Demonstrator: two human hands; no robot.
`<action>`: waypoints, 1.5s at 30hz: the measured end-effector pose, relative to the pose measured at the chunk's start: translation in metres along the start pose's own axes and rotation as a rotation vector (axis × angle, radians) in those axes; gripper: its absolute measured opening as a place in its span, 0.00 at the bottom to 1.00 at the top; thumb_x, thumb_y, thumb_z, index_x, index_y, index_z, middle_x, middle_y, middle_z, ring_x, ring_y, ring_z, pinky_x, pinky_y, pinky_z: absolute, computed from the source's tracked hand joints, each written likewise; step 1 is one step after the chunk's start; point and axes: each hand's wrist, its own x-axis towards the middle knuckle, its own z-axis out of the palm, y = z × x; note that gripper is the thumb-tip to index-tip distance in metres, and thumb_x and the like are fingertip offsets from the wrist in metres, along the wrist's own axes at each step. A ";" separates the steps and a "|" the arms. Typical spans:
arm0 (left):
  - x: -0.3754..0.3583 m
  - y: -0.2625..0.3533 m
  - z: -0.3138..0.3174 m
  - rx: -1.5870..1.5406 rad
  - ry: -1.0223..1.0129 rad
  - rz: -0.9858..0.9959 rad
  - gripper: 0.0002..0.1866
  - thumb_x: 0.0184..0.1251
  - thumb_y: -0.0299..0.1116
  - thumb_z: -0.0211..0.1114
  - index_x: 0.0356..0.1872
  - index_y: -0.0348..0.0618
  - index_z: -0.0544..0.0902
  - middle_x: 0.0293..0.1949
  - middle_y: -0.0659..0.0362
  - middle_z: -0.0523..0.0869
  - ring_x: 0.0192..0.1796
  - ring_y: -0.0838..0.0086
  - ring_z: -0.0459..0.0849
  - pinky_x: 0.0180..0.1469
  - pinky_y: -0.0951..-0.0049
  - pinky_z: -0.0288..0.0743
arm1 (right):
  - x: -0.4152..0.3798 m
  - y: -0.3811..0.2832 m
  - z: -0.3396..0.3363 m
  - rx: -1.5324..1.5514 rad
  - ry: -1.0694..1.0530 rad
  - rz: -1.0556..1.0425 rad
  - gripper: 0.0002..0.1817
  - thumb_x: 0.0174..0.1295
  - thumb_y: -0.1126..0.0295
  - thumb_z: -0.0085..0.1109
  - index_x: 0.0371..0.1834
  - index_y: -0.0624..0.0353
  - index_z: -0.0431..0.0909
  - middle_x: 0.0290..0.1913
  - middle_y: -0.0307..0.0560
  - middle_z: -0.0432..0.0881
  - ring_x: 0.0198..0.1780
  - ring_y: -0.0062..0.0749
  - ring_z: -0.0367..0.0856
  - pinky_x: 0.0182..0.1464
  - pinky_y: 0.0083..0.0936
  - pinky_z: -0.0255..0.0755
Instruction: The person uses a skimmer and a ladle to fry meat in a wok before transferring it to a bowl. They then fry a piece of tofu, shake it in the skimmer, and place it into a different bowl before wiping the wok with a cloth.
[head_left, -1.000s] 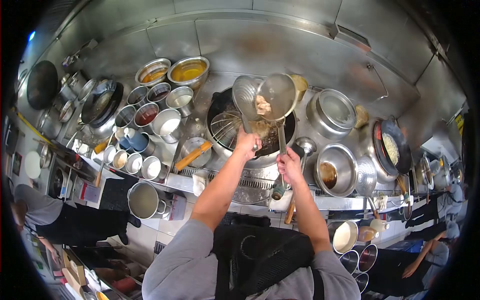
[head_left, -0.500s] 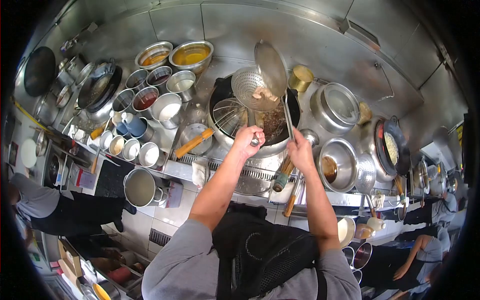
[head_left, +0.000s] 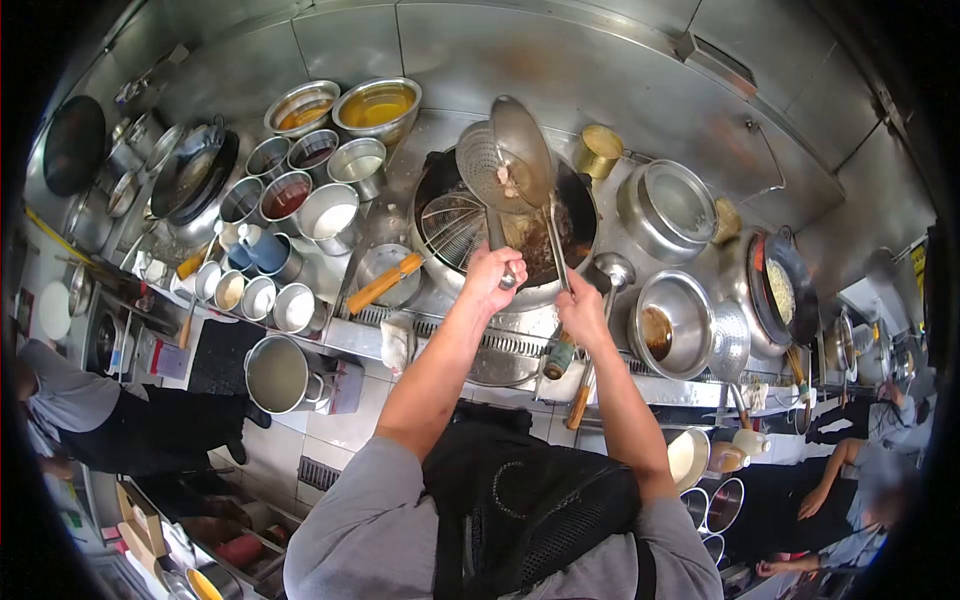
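My left hand (head_left: 492,278) is closed around the handle of a perforated strainer (head_left: 478,165), whose bowl is over the wok (head_left: 590,215). Pale pieces of food (head_left: 507,182) show in the strainer. In my right hand (head_left: 582,310) is the long handle of a solid metal ladle (head_left: 524,150); its wide bowl is tilted and overlaps the strainer. Brown liquid and some food are partly visible in the wok beneath. A wire skimmer (head_left: 455,230) with a wooden handle lies across the wok's left side.
Metal containers of sauces (head_left: 287,196) and two bowls of yellow liquid (head_left: 377,105) stand left of the wok. A steel bowl (head_left: 672,325) and a lidded pot (head_left: 668,215) are at right. Co-workers (head_left: 85,395) (head_left: 840,490) are on both sides.
The ladle has moved left and lower, over the strainer. My right hand has shifted slightly left and down. The strainer has moved a little left. Co-workers at right have changed posture.
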 end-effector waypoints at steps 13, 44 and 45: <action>0.000 0.003 -0.008 0.080 0.043 0.039 0.21 0.55 0.12 0.55 0.45 0.47 0.62 0.22 0.61 0.69 0.21 0.75 0.71 0.21 0.72 0.65 | 0.000 -0.018 -0.010 0.045 0.016 0.025 0.27 0.55 0.76 0.48 0.63 0.58 0.74 0.28 0.61 0.80 0.28 0.43 0.81 0.36 0.35 0.73; 0.023 -0.015 -0.003 0.629 0.151 0.175 0.33 0.52 0.11 0.53 0.61 0.45 0.58 0.22 0.58 0.72 0.16 0.75 0.70 0.14 0.73 0.65 | -0.017 -0.001 -0.002 -0.152 0.201 -0.076 0.27 0.56 0.79 0.51 0.62 0.65 0.71 0.39 0.72 0.81 0.44 0.63 0.81 0.48 0.44 0.74; 0.022 -0.016 -0.001 0.663 0.166 0.187 0.33 0.52 0.11 0.53 0.61 0.45 0.58 0.23 0.58 0.72 0.16 0.75 0.70 0.15 0.73 0.65 | -0.016 0.004 -0.002 -0.077 0.143 -0.011 0.27 0.56 0.79 0.52 0.62 0.65 0.71 0.39 0.72 0.80 0.43 0.63 0.81 0.48 0.45 0.74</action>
